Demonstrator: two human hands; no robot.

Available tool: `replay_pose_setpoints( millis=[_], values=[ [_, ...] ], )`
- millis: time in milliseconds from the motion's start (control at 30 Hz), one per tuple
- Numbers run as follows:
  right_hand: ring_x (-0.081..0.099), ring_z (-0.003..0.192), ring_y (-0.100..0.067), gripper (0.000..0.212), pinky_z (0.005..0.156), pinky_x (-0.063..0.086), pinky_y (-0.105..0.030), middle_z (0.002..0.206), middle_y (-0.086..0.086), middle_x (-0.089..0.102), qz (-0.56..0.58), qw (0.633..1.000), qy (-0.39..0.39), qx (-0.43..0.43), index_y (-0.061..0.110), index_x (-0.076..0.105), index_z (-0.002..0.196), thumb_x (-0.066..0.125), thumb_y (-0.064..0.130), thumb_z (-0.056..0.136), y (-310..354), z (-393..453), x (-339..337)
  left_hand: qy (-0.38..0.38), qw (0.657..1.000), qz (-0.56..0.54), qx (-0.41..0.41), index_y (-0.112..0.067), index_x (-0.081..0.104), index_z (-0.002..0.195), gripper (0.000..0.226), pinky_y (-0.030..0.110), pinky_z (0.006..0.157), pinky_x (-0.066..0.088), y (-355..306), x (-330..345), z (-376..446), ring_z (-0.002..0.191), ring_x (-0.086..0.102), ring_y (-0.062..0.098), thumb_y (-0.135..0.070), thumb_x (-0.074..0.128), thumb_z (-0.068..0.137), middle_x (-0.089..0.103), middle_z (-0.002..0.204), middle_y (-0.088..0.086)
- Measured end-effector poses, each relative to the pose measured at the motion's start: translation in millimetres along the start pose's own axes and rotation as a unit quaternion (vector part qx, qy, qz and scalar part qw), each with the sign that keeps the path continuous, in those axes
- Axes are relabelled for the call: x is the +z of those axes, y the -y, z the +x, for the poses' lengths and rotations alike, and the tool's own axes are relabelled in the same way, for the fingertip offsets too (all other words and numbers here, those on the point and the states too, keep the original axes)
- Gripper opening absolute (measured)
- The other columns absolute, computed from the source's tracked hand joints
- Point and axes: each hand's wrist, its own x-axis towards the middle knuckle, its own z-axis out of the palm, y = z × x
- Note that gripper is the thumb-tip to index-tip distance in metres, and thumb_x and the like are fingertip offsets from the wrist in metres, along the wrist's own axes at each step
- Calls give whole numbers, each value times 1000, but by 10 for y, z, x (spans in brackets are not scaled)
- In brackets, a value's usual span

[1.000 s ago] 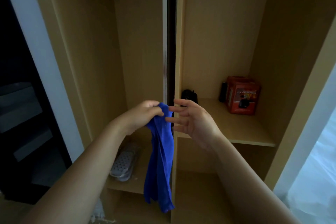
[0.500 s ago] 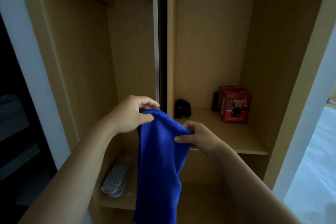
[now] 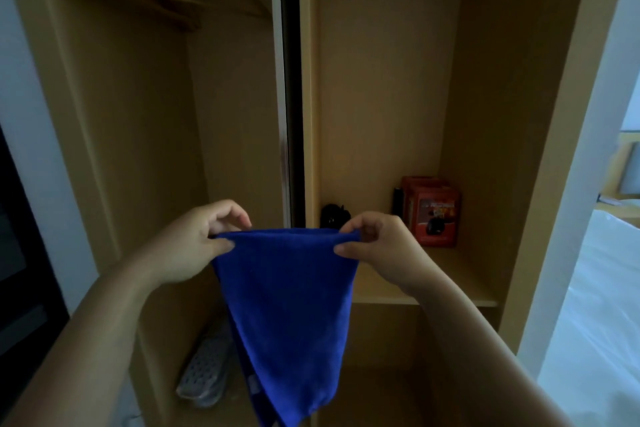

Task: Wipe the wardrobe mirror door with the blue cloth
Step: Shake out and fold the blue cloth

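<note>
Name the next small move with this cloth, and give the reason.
Probably fold the blue cloth into a pad. The left hand and right hand pinch its top corners, stretched between them, and the rest hangs loose and long, touching no surface, so it is not yet ready to wipe.

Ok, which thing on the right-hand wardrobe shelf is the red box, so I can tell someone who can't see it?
Look inside the open tan wooden wardrobe, in the compartment right of the central divider. On its wooden shelf, toward the back right corner, stands the red cardboard box with a dark picture on its front. It is the only red thing there; the small black object by the divider is lower and dark.
</note>
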Motion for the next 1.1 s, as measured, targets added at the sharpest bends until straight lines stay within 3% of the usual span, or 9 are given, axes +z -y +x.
replay_pose_setpoints(
  millis=[100, 200, 367, 500, 567, 700, 867, 967, 1100],
  values=[
    [67, 82, -17, 29, 70, 54, -24, 87, -2, 69, 113, 993, -24, -39, 22, 60, 99, 71, 10, 75, 227, -43, -177, -43, 985, -160, 53, -18, 54, 96, 29, 27, 65, 57, -172, -163, -84, 78, 71, 18, 4, 63, 79, 74, 89, 4],
    [68, 81, -20, 48, 68, 55, -30, 89, -5, 71, 344, 938, -10, -39, 20, 57, 115, 69, 10, 69, 366, 73, -324, -124, 908, -394, 74, -20, 55, 102, 42, 23, 59, 56, -467, -172, -28, 73, 70, 15, -10, 72, 65, 74, 86, 4],
    [65, 96, -26, 60, 72, 52, -35, 113, -14, 65, 541, 821, -110, 145, 11, 57, 122, 73, 18, 64, 189, 447, -1, -151, 887, -418, -124, -15, 28, 145, 52, 36, 105, 26, -514, 606, -33, 134, 33, 27, -42, 26, 99, 32, 149, 12],
    [61, 101, -29, 45, 89, 49, -42, 114, -14, 62, 527, 815, -125, 205, 11, 60, 116, 72, 16, 73, 13, 413, 86, -63, 731, -626, -264, -7, 32, 142, 65, 45, 96, 33, -401, 979, -71, 123, 42, 38, -48, 37, 92, 43, 137, 22],
    [60, 104, -27, 45, 96, 47, -41, 113, -12, 63, 547, 797, -141, 215, 7, 60, 115, 73, 17, 74, -79, 408, 45, 20, 752, -608, -254, -1, 51, 123, 54, 41, 76, 40, -224, 985, -35, 99, 55, 35, -31, 54, 79, 62, 104, 22],
    [64, 97, -28, 43, 89, 48, -42, 101, -14, 69, 559, 793, -142, 195, 10, 62, 109, 64, 42, 81, -285, 319, -15, 68, 807, -540, -230, 0, 67, 95, 34, 39, 78, 43, -175, 856, 80, 96, 63, 30, -22, 61, 70, 74, 86, 14],
    [47, 124, -40, 123, 107, 28, -57, 136, -19, 49, 569, 783, 113, 224, 12, 45, 136, 77, 75, 35, -891, -92, 401, 32, 799, -582, -150, -4, 76, 75, 38, 37, 72, 44, -214, 673, 218, 70, 72, 22, -32, 52, 85, 74, 83, 12],
    [56, 116, -30, 98, 98, 43, -45, 127, -13, 59, 517, 811, 177, 209, 13, 59, 123, 84, 61, 42, -830, -161, 520, 8, 796, -590, -135, -5, 73, 83, 42, 35, 75, 45, -190, 553, 289, 75, 72, 20, -35, 45, 92, 75, 86, 11],
    [63, 107, -25, 61, 92, 48, -36, 114, -11, 67, 379, 894, 100, 216, 2, 62, 114, 79, 37, 68, -552, -32, 375, -25, 812, -553, -184, -5, 66, 90, 37, 35, 71, 45, -41, 422, 315, 82, 67, 23, -37, 47, 93, 74, 82, 11]
  ],
)
